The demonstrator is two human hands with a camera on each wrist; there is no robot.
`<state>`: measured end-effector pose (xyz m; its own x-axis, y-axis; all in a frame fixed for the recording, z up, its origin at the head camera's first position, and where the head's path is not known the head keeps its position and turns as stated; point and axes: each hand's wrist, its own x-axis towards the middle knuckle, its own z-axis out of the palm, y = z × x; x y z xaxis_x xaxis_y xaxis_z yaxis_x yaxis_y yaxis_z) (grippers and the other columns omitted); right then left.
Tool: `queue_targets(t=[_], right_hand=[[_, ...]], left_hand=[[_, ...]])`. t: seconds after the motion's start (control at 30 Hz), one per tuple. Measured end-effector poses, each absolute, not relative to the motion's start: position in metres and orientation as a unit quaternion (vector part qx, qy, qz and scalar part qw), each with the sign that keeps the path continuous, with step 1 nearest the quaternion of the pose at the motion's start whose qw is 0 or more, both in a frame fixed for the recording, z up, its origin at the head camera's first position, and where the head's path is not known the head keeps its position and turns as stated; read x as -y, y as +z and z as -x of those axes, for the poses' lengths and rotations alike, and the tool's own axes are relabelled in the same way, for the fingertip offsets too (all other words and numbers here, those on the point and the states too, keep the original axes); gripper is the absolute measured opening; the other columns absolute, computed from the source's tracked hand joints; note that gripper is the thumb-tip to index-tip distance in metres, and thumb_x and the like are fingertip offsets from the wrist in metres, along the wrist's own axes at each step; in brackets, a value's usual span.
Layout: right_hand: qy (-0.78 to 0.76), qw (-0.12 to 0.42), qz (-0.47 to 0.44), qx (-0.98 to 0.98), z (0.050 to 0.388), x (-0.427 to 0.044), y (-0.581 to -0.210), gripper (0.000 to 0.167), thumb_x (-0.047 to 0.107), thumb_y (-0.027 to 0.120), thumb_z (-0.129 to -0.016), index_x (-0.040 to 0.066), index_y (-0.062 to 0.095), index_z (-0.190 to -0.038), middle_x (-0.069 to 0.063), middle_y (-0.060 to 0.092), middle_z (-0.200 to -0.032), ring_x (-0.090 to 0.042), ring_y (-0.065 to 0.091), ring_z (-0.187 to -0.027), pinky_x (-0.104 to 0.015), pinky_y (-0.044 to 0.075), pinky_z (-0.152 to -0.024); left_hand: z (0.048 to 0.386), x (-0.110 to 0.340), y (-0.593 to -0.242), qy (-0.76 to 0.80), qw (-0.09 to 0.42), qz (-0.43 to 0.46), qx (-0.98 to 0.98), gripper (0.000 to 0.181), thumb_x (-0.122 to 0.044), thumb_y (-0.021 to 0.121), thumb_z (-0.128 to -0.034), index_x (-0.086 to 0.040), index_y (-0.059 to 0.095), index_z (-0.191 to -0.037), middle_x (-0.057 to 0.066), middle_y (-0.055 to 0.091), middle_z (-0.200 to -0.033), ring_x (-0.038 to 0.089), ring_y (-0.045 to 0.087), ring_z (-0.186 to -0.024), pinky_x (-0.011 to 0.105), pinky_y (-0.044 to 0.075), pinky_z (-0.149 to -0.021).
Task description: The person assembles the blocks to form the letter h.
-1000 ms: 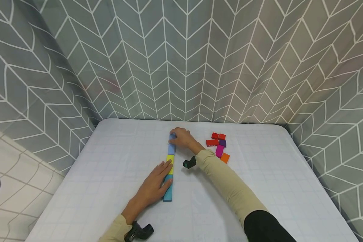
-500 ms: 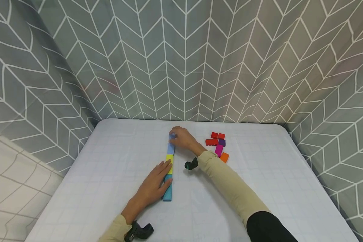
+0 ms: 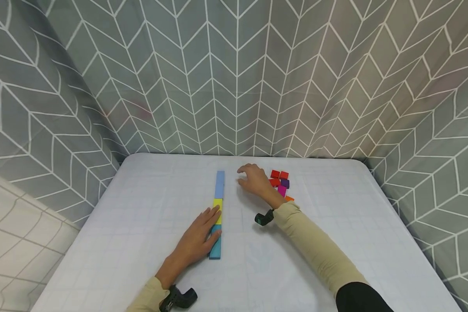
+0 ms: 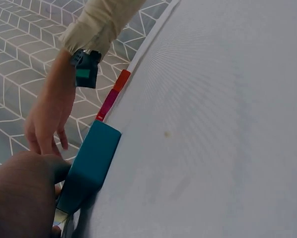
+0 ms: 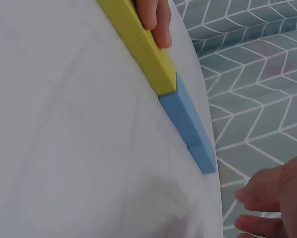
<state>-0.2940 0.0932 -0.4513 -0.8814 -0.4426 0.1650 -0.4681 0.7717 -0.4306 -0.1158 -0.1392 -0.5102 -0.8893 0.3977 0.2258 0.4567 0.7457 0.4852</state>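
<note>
A straight row of flat blocks lies on the table, running away from me. It has a teal block [image 3: 215,249] nearest, a yellow block [image 3: 218,203] in the middle and light blue blocks [image 3: 219,184] at the far end. In the right wrist view two light blue blocks [image 5: 184,110] meet end to end, slightly offset. My left hand [image 3: 196,236] rests along the row, its extended fingers touching the yellow block and its thumb by the teal one. Holding nothing, my right hand [image 3: 255,180] hovers right of the light blue end, thumb and fingers apart.
Right of my right hand lies a loose cluster: red blocks [image 3: 275,174], a dark purple block [image 3: 285,183], a magenta block [image 3: 282,191] and an orange block [image 3: 290,199], partly behind the forearm. A patterned curtain [image 3: 234,86] hangs behind the white table [image 3: 160,190].
My right hand has let go of the far light blue block and moved right, toward the loose cluster. The left hand has stayed on the row.
</note>
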Motion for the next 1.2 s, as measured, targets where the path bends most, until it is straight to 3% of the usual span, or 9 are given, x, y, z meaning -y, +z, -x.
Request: queue_targets(t=[0.5, 0.7, 0.83, 1.0, 1.2], right_hand=[[0.252, 0.044, -0.234, 0.938, 0.29, -0.141, -0.454, 0.035, 0.003, 0.062, -0.088, -0.002, 0.074, -0.12, -0.02, 0.07, -0.124, -0.04, 0.059, -0.117, -0.058, 0.047, -0.1], [0.257, 0.059, -0.23, 0.937, 0.285, -0.156, -0.457, 0.035, 0.001, 0.063, -0.085, -0.003, 0.074, -0.118, -0.019, 0.072, -0.116, -0.037, 0.06, -0.107, -0.052, 0.051, -0.09], [0.258, 0.053, -0.213, 0.941, 0.282, -0.164, -0.459, 0.033, 0.002, 0.065, -0.086, -0.003, 0.074, -0.118, -0.019, 0.072, -0.115, -0.036, 0.06, -0.106, -0.049, 0.051, -0.092], [0.256, 0.052, -0.187, 0.947, 0.279, -0.171, -0.461, 0.033, 0.006, 0.069, -0.09, 0.0, 0.073, -0.123, -0.02, 0.07, -0.121, -0.037, 0.059, -0.11, -0.058, 0.045, -0.098], [0.281, 0.051, -0.159, 0.945, 0.275, -0.178, -0.464, 0.037, 0.006, 0.074, -0.087, 0.001, 0.072, -0.124, -0.022, 0.068, -0.126, -0.041, 0.057, -0.112, -0.064, 0.042, -0.1]], left_hand=[[0.116, 0.138, -0.512, -0.272, 0.056, 0.23, 0.933, 0.062, -0.033, 0.058, -0.1071, -0.007, 0.04, -0.16, 0.008, 0.034, -0.166, 0.029, 0.027, -0.154, 0.045, 0.025, -0.123], [0.116, 0.139, -0.513, -0.266, 0.049, 0.226, 0.936, 0.062, -0.034, 0.057, -0.1075, -0.007, 0.039, -0.161, 0.007, 0.033, -0.167, 0.028, 0.026, -0.154, 0.045, 0.023, -0.124], [0.116, 0.139, -0.512, -0.262, 0.045, 0.222, 0.938, 0.063, -0.034, 0.057, -0.1074, -0.007, 0.039, -0.161, 0.007, 0.033, -0.167, 0.028, 0.025, -0.154, 0.044, 0.023, -0.124], [0.116, 0.139, -0.512, -0.264, 0.05, 0.222, 0.937, 0.062, -0.033, 0.058, -0.1072, -0.007, 0.04, -0.16, 0.007, 0.034, -0.167, 0.029, 0.026, -0.154, 0.045, 0.024, -0.124], [0.116, 0.139, -0.513, -0.271, 0.058, 0.228, 0.934, 0.062, -0.033, 0.058, -0.1074, -0.006, 0.04, -0.16, 0.008, 0.034, -0.166, 0.029, 0.027, -0.154, 0.046, 0.025, -0.123]])
